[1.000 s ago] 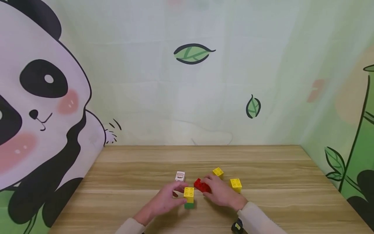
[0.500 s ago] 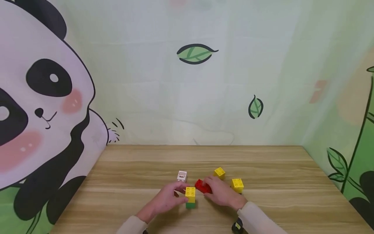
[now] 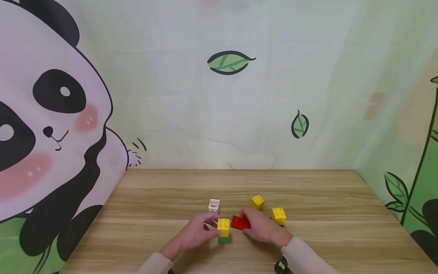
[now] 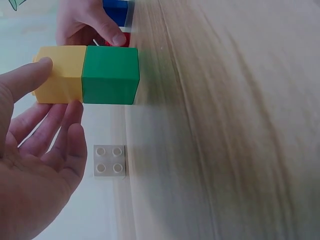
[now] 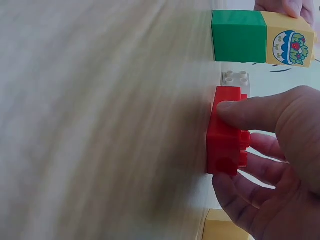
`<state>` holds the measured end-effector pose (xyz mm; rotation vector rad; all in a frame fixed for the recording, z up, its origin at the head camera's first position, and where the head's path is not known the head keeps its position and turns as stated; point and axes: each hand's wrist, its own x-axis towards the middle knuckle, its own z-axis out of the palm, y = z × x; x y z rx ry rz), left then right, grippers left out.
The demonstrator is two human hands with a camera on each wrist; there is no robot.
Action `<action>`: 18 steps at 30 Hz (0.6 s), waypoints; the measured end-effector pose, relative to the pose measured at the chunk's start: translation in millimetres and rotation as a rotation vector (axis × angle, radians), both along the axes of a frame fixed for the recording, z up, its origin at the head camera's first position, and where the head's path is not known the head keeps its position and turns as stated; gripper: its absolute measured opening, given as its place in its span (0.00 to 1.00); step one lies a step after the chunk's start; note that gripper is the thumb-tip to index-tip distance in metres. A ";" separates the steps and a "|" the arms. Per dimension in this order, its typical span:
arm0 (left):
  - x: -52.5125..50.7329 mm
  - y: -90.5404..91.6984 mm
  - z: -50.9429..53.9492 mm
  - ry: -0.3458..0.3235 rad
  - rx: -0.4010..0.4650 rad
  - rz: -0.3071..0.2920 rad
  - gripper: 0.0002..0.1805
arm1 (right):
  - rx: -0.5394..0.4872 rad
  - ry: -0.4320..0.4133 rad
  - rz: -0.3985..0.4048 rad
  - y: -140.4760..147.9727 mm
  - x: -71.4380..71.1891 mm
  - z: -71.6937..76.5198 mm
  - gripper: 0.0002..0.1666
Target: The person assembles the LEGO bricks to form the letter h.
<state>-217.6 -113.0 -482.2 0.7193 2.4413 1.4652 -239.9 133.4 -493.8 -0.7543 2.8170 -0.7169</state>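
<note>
Here the left hand (image 3: 195, 231) pinches the stack (image 3: 223, 231) — yellow block (image 3: 223, 225) on top, green block (image 3: 223, 240) beneath. Just right of the stack, the right hand (image 3: 261, 225) grips the red brick (image 3: 239, 222), thumb against its side — and the white block (image 3: 214, 204) sits beyond the stack, slightly left.

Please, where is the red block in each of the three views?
Head: red block, lower middle, in the right hand.
Left wrist: red block, only a sliver, upper left, above the green block.
Right wrist: red block, right of centre.
Shared landmark: green block, joined to a yellow block.
</note>
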 end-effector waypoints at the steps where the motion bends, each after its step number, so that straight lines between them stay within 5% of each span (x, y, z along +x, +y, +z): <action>1: -0.3 0.0 -0.3 -0.004 -0.001 0.002 0.22 | 0.005 -0.002 0.001 0.2 0.5 -0.3 0.23; 18: -3.7 -1.4 -3.0 -0.024 -0.023 -0.004 0.23 | -0.006 0.028 0.028 6.9 10.3 5.3 0.27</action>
